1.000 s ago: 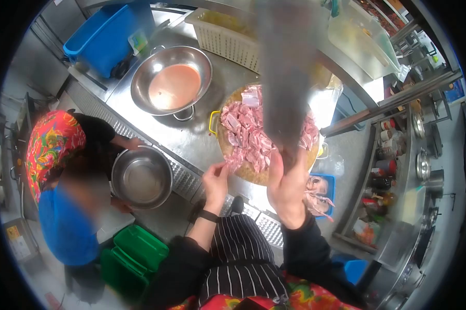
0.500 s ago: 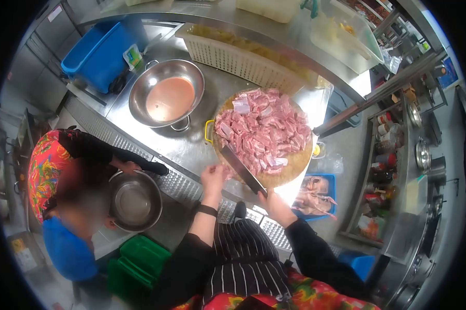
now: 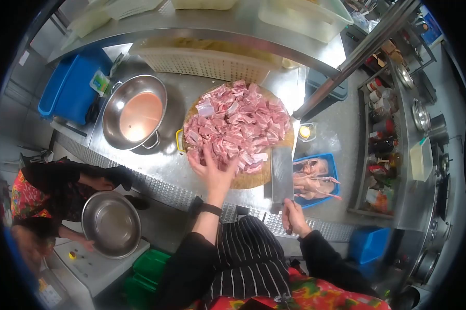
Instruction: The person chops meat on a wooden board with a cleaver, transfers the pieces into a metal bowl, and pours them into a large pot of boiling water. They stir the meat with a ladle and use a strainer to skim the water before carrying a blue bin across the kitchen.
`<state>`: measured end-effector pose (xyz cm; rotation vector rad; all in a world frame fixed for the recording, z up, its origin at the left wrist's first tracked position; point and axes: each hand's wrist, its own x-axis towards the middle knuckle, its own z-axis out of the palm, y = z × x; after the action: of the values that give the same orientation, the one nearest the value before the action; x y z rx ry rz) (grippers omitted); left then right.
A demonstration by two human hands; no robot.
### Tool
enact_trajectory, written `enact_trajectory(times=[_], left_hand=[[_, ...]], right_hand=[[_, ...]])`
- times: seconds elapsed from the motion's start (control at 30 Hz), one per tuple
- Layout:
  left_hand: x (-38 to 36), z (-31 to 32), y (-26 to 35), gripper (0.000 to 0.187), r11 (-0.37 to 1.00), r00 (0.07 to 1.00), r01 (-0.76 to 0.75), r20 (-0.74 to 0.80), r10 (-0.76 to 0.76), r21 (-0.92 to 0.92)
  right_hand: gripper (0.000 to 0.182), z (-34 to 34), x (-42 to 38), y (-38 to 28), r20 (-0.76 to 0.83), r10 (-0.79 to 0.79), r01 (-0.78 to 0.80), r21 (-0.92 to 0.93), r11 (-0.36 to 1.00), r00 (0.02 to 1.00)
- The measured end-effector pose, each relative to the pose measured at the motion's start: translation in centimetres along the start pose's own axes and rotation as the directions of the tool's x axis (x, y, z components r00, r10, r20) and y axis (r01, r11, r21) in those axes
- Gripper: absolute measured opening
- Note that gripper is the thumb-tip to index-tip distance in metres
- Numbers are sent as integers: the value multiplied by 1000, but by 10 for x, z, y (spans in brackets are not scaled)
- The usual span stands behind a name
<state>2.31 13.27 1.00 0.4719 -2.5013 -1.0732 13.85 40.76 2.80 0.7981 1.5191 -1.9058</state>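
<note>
A heap of chopped raw meat (image 3: 243, 116) with bone covers most of a round wooden chopping board (image 3: 253, 181). My left hand (image 3: 215, 178) rests against the near left edge of the heap, fingers spread. In my right hand (image 3: 294, 217) is the handle of a cleaver (image 3: 281, 173). Its broad blade points away from me, beside the right edge of the board and apart from the meat. A yellow handle (image 3: 179, 140) sticks out at the board's left.
Left of the board stands a steel bowl (image 3: 158, 113) with pinkish liquid. A blue tray (image 3: 334, 173) of raw poultry is at the right. A white perforated basket (image 3: 207, 66) stands behind, under a steel shelf (image 3: 191, 26). At left, another person holds a metal basin (image 3: 111, 225).
My left hand has moved up onto the meat and its fingers have spread. My right hand has swung the cleaver rightward, off the heap. The other person's basin has shifted down-left and tilted.
</note>
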Motion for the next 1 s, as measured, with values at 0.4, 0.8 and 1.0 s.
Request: enact_trajectory(times=[0.4, 0.8, 1.0], left_hand=[[-10, 15, 38, 95, 997, 997, -1, -82, 8, 83], [124, -68, 17, 80, 700, 961, -25, -211, -180, -713], [288, -83, -124, 44, 443, 957, 63, -72, -280, -894]], right_hand=[[34, 118, 22, -1, 293, 78, -49, -104, 993, 953], [43, 250, 13, -103, 297, -356, 462, -634, 620, 886], [43, 332, 50, -121, 260, -317, 409, -633, 658, 912]])
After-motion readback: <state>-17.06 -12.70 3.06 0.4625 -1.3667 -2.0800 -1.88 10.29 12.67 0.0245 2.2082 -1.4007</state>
